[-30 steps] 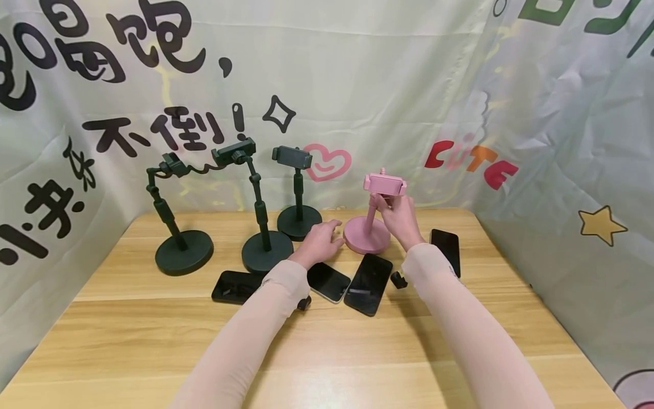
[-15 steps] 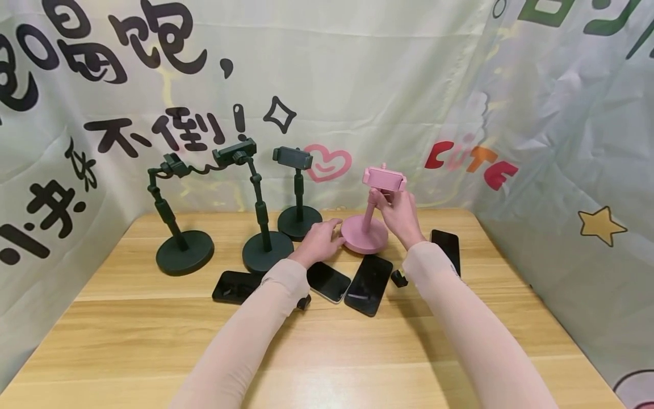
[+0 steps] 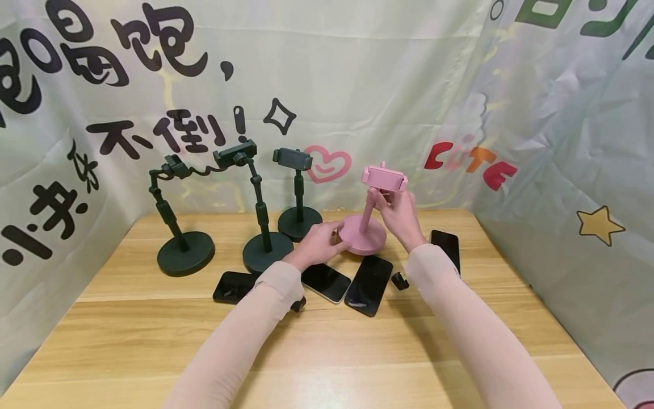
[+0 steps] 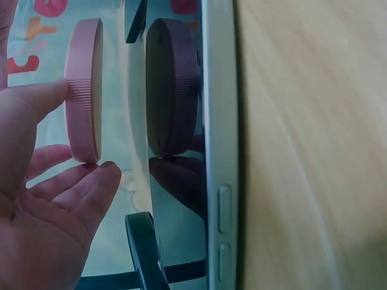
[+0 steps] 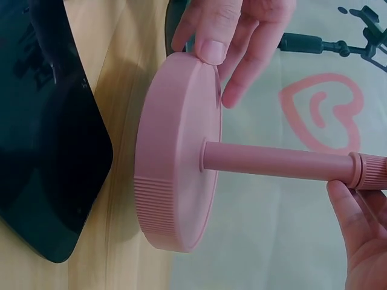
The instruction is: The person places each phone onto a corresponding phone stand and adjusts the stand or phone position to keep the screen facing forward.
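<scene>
A pink phone stand (image 3: pixel 363 236) with a round base leans slightly, its phone clamp (image 3: pixel 384 178) facing forward. My right hand (image 3: pixel 401 218) pinches its post just under the clamp. At the base's left edge, my left hand (image 3: pixel 318 244) holds the rim between thumb and fingers; the left wrist view shows the thumb (image 4: pixel 45 99) against the ribbed side. In that view the underside of the base shows. A black phone (image 3: pixel 369 286) lies just in front of the base, and another phone (image 3: pixel 327 282) lies below the left hand.
Three dark green phone stands (image 3: pixel 267 251) stand at the left and back. More phones lie at left (image 3: pixel 234 287) and right (image 3: pixel 446 249), partly hidden by the sleeves. Small black pieces (image 3: pixel 400 280) lie near the phones. A printed cloth (image 3: pixel 388 85) hangs behind the wooden table (image 3: pixel 327 352).
The pink stand has shifted a little left, its base moving toward my left hand. My left thumb and fingers, earlier beside the base, now take hold of its rim. The right hand keeps its pinch.
</scene>
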Motion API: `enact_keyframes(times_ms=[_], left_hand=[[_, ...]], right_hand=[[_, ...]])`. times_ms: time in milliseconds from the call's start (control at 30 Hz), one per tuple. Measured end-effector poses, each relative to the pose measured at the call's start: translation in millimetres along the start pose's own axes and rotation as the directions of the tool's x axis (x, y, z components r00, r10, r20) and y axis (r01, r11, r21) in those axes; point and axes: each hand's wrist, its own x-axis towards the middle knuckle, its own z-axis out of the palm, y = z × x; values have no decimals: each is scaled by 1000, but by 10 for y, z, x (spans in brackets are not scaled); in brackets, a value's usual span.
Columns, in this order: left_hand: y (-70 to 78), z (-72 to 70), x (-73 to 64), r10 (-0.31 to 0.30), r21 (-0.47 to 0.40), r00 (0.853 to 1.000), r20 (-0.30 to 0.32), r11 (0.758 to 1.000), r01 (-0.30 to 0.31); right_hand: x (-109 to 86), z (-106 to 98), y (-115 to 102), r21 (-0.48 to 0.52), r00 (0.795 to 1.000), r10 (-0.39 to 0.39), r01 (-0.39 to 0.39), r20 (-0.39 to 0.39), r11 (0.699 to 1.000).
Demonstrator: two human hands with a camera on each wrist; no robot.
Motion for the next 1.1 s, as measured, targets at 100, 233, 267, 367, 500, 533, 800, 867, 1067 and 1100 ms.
enact_keyframes(times_ms=[100,233,267,367,500,533,800,867,1067,1100], left_hand=[[-15,-10,-39,12,-4,1000,-2,1000,-12],[-28,-27,-103,27,-14,1000,-15,1000,-27],[-32,-31,-120,33,-15,999,-21,999,-33],[-52,-40,-166,47,-16,998,-35,999,-48],[-69,-60,-231,39,-42,999,-33,998,-41],[-73,-66,-246,35,-50,999,-30,998,-37],[-105,-113,-367,34,-54,999,-16,998,-35],[-120,-125,-402,37,-53,999,-17,998,-38],[-155,-179,-520,47,-86,999,-16,995,-48],[-153,-192,-539,44,-94,999,-13,995,-45]], right_hand=[[-25,-8,-29,5,1000,-5,5,6,1000],[-61,-16,-79,11,1000,-11,11,15,1000],[-69,-16,-90,8,1000,-16,16,17,1000],[-91,-15,-126,9,999,-31,30,22,1000],[-122,0,-162,18,999,-31,31,27,999],[-131,5,-171,20,999,-30,29,29,999],[-207,34,-261,26,999,-26,25,47,999],[-229,33,-285,21,998,-29,28,52,999],[-300,41,-349,33,997,-22,19,79,999],[-313,44,-359,30,996,-24,22,80,999]])
